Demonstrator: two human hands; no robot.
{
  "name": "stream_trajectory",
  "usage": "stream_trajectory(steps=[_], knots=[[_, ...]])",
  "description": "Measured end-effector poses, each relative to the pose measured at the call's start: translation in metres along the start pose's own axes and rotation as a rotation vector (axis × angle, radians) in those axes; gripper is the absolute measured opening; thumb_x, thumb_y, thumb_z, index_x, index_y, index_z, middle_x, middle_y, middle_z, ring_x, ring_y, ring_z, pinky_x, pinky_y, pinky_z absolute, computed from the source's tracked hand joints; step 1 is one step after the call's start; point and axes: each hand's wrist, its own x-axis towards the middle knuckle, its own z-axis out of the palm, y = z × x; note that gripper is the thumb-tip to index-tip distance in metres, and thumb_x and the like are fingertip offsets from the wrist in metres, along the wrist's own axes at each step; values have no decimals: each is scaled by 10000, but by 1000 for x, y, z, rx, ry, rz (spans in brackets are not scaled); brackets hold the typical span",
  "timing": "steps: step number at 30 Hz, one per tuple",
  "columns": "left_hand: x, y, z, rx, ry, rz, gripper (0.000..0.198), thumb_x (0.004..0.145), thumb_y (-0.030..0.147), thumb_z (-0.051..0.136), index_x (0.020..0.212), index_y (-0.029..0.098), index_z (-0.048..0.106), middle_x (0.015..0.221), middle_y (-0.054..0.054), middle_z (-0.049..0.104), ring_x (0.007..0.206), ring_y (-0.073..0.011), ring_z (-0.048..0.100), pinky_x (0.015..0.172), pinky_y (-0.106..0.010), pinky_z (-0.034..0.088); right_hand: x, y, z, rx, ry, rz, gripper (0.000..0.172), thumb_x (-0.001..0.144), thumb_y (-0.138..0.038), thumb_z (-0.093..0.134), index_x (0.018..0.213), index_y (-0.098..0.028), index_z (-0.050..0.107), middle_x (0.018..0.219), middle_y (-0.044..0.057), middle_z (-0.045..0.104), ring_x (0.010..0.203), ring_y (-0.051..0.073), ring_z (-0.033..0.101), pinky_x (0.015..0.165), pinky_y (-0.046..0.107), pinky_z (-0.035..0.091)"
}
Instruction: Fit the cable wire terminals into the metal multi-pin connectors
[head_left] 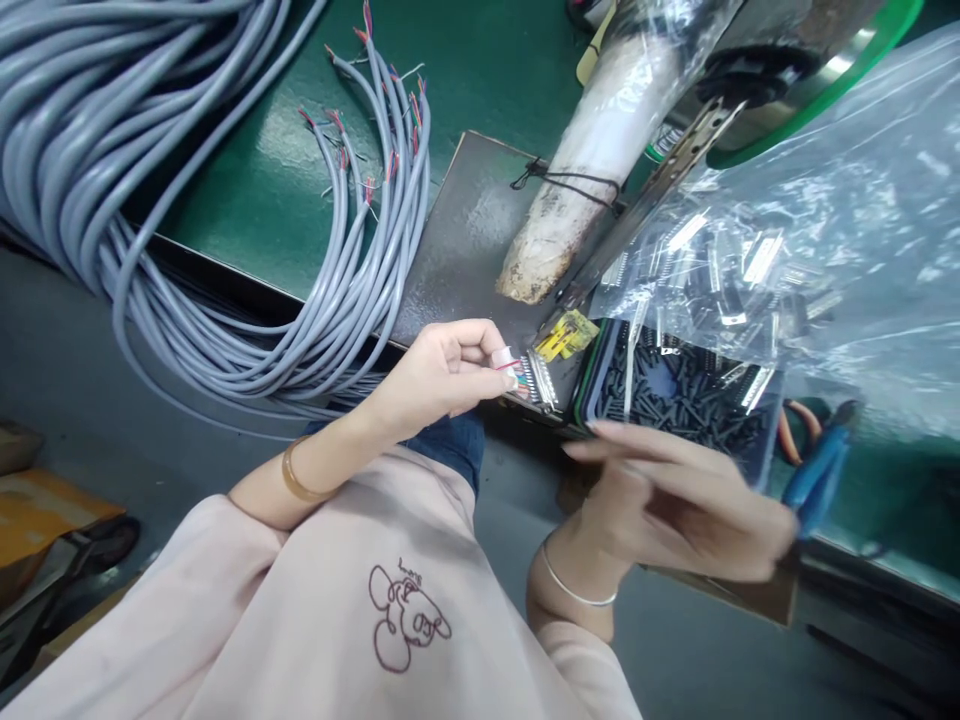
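One connector (544,384), pins (529,378) leftward, axis fore-aft

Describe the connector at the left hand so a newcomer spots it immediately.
Find the dark board on the green bench, mid-picture. At its near edge, the left hand holds a small silvery connector, just below the yellow piece. Unlike the metal parts showing through the clear plastic to the right, it has coloured wires on the side toward the hand.

Silver connector (546,382) — grey cables (75,200)
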Motion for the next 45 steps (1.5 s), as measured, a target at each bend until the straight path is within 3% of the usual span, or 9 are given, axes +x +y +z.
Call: stream_trajectory(steps=[4,8,13,17,21,26,30,37,45], knots=[[-9,0,-1,-93,-160,-127,313,680,272,860,734,148,577,573,58,598,375,-7,393,355,-156,257,-2,-8,13,-71,-94,-108,147,857,-138,736,802,-198,613,1107,64,795,777,175,786,579,246,610],[-17,-5,0,-54,-83,3,322,718,299,872,851,146,622,695,43,644,436,-5,478,403,-133,368,-5,-16,26,-60,-37,-43,137,860,-132,726,821,-206,617,878,16,793,736,163,772,593,241,604],[-26,-10,-1,-15,-77,169,303,783,359,839,822,159,614,642,43,605,481,-45,552,466,-158,457,7,-31,33,151,71,291,157,886,-189,708,809,-216,574,687,-64,657,500,70,613,449,173,477],[-32,-12,-5,316,-147,422,114,866,228,736,782,163,695,820,-43,706,688,-119,671,643,-240,562,20,-41,30,347,-62,568,231,879,-231,717,763,-226,517,643,-95,604,364,38,465,337,166,363],[-33,-19,-6,637,-81,580,144,895,126,634,780,160,713,822,-61,726,797,-149,675,747,-269,543,18,-45,25,119,-132,571,192,875,-265,738,783,-217,576,674,-78,652,404,58,563,367,168,428],[-28,-24,-2,395,42,328,49,815,153,672,772,133,682,787,-41,709,604,-80,581,560,-201,467,17,-38,24,-272,249,276,126,933,-346,694,904,-229,729,683,-38,694,479,96,643,409,211,467],[-22,-22,-2,189,45,174,100,747,187,732,758,137,646,705,-4,655,510,-49,517,481,-176,435,17,-27,26,-238,548,12,130,937,-374,688,1039,-315,744,792,-43,703,461,88,620,386,235,490],[-17,-18,-2,31,41,90,241,697,220,821,748,148,597,645,44,615,449,-18,466,410,-136,382,-5,-16,23,-264,20,-98,124,866,-114,730,936,-200,676,873,7,794,769,163,782,655,247,635],[-8,-19,1,116,162,175,211,700,204,788,710,155,583,703,17,635,528,-31,489,477,-145,400,6,-22,33,-316,-48,-36,173,839,-72,725,877,-213,632,919,24,799,824,146,774,738,243,612]])
